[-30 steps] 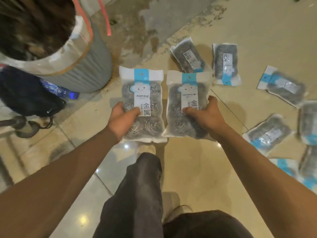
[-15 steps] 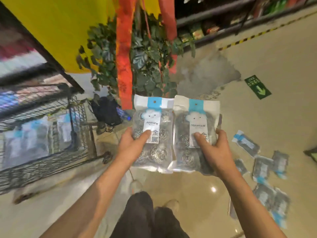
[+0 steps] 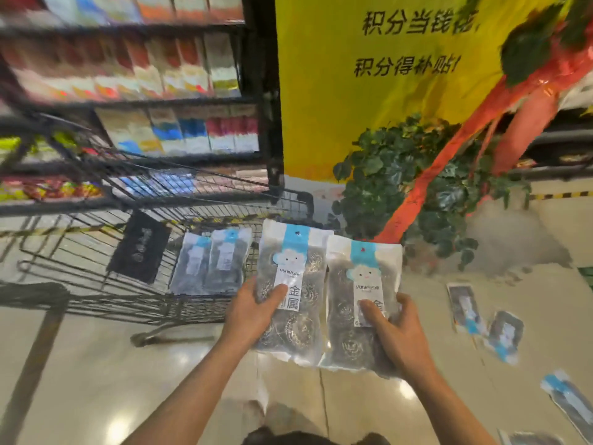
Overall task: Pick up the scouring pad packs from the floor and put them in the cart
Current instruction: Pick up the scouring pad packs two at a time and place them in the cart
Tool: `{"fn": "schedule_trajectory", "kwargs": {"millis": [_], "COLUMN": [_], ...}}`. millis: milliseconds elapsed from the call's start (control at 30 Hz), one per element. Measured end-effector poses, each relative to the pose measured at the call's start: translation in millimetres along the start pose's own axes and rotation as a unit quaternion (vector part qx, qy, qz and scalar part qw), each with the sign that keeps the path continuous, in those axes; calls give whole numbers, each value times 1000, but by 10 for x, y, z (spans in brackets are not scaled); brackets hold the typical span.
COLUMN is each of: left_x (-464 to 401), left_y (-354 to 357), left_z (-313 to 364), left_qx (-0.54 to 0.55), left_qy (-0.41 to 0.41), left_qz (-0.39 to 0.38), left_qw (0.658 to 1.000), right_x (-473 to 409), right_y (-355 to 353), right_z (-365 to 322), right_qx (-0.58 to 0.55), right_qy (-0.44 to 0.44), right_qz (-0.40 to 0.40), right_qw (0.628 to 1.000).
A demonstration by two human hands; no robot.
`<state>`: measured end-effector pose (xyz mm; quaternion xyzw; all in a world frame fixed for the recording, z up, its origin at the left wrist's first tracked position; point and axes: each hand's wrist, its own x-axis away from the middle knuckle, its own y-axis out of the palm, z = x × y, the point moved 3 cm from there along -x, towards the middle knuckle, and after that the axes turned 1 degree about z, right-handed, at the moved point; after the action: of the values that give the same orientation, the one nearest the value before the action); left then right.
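head view: left hand (image 3: pixel 248 313) and right hand (image 3: pixel 398 332) each hold a scouring pad pack upright, left pack (image 3: pixel 290 284) and right pack (image 3: pixel 361 300) side by side, fingers pinching them, thumbs in front. just left, a wire cart (image 3: pixel 96 252) holds two packs (image 3: pixel 211 261). more packs (image 3: pixel 481 313) lie on the floor (image 3: pixel 80 364).

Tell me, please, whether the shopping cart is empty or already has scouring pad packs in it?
Not empty. Two packs already lean inside the cart, behind its wire side.
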<state>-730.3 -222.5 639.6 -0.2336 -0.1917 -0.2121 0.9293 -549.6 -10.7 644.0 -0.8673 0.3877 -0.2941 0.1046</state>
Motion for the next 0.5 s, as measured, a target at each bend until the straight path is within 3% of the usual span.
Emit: {"fn": "schedule_trajectory", "kwargs": {"millis": [200, 500], "left_x": [-707, -2002], "left_y": [-904, -1151], "left_z": [-177, -555], "left_qx": [-20, -48], "left_qy": [-57, -148], "left_qz": [21, 80], "left_qw": [998, 985], "right_x": [-387, -1554], "right_y": [1232, 2442], "right_z": [-486, -622], "right_qx": [21, 44], "right_qy": [-2, 33], "right_qz": [-41, -118], "right_qw": [999, 991]}}
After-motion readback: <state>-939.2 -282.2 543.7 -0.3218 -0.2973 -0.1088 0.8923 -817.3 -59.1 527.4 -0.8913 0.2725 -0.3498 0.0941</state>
